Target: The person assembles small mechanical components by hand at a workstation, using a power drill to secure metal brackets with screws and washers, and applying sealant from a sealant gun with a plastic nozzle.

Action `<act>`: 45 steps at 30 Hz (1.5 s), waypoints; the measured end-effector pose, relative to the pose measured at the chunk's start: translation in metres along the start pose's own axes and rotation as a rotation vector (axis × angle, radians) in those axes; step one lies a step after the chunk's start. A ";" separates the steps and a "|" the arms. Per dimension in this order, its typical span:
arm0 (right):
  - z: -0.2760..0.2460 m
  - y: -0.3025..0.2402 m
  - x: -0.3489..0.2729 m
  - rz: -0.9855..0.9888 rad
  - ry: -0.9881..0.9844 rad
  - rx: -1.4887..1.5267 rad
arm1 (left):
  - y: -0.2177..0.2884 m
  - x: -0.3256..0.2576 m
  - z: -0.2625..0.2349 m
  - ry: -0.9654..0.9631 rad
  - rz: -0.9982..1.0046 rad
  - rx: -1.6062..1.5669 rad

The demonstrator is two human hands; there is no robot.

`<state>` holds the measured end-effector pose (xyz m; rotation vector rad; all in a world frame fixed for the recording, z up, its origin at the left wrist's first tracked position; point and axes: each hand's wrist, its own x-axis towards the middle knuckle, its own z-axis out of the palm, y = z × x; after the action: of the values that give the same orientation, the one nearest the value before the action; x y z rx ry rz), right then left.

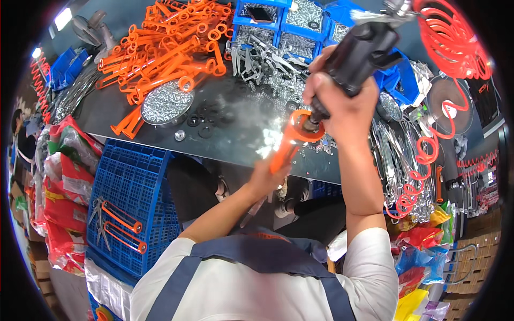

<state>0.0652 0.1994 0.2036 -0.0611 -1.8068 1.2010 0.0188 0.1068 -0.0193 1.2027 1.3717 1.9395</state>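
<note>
My right hand (337, 104) grips a black pneumatic screwdriver (360, 51) whose tip presses into the ring end of an orange plastic frame (292, 140). A red coiled air hose (452, 37) runs from the tool's top. My left hand (267, 176) holds the lower part of that orange frame, just off the front edge of the dark workbench (225, 139). A heap of the same orange frames (171, 48) lies on the bench at the back left.
A round metal dish of screws (167, 102) and black washers (206, 115) sit mid-bench. Blue bins of metal parts (300, 21) stand at the back. A blue crate (131, 198) with finished frames is lower left. Metal pieces (399, 155) pile at right.
</note>
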 end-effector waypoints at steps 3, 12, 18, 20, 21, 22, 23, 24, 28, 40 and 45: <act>0.003 -0.001 0.000 -0.002 -0.002 0.080 | -0.007 0.000 -0.001 -0.020 0.018 0.067; 0.008 -0.010 -0.002 -0.029 -0.020 -0.100 | -0.001 -0.004 0.004 0.062 -0.132 -0.028; -0.084 0.023 0.015 0.025 0.386 0.119 | 0.008 -0.002 0.001 -0.048 -0.132 0.004; -0.121 0.084 -0.013 0.286 0.339 -0.318 | 0.009 -0.004 -0.005 -0.070 -0.111 0.003; -0.130 0.111 -0.033 0.415 0.324 -0.567 | 0.011 -0.007 -0.010 -0.087 -0.093 -0.002; -0.141 0.133 -0.055 0.641 0.240 -0.628 | 0.023 -0.014 -0.018 -0.110 -0.333 -0.296; -0.170 0.178 -0.084 0.471 0.173 -0.842 | 0.033 -0.011 -0.037 -0.354 -0.310 -0.252; -0.184 0.200 -0.101 0.529 0.083 -0.929 | 0.049 -0.024 -0.044 -0.229 -0.144 -0.372; -0.198 0.198 -0.141 0.546 0.236 -1.646 | 0.117 -0.014 -0.068 0.274 0.021 -0.678; 0.114 0.084 -0.189 0.746 0.048 0.885 | 0.082 -0.002 -0.110 0.527 0.187 -1.006; 0.119 0.088 -0.192 1.071 -0.353 0.903 | 0.088 -0.047 -0.191 0.594 0.193 -0.697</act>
<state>0.0521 0.0674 0.0011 -0.3369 -1.2972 2.8377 -0.1121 -0.0592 0.0214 0.4488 0.6781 2.7219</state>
